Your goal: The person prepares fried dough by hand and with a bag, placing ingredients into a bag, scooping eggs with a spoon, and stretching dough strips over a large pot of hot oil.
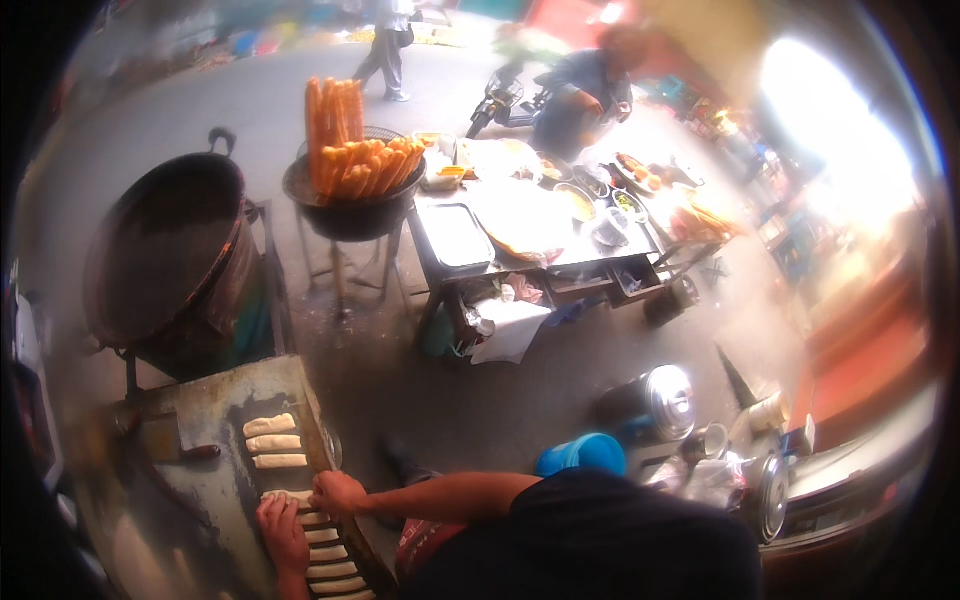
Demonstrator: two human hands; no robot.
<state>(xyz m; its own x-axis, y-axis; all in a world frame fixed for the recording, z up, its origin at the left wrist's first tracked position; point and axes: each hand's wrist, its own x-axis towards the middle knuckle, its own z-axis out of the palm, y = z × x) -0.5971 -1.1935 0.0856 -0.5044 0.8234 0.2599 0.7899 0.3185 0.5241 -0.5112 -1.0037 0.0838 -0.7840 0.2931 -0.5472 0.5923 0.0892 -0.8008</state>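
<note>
A pale strip of raw dough [294, 496] lies crosswise on the work board, under the fingers of both hands. My left hand [283, 529] reaches up from the bottom edge, its fingertips on the strip's left end. At the right end, the fingers of my right hand [337, 493] are curled in on the dough. Farther up the board [247, 382] lie three separate dough pieces [276, 442]. Below my hands several more strips [328, 553] form a close row, partly covered by my hands. A cleaver-like tool with a dark handle [201, 453] rests to the left.
A large dark pan [169, 240] stands beyond the board. Fried dough sticks [367, 169] fill a black wok [352, 217] on a stand. A food table [540, 266] is ahead, a person [581, 97] behind it. To my right are a blue bucket [585, 454] and a lidded metal pot [667, 401].
</note>
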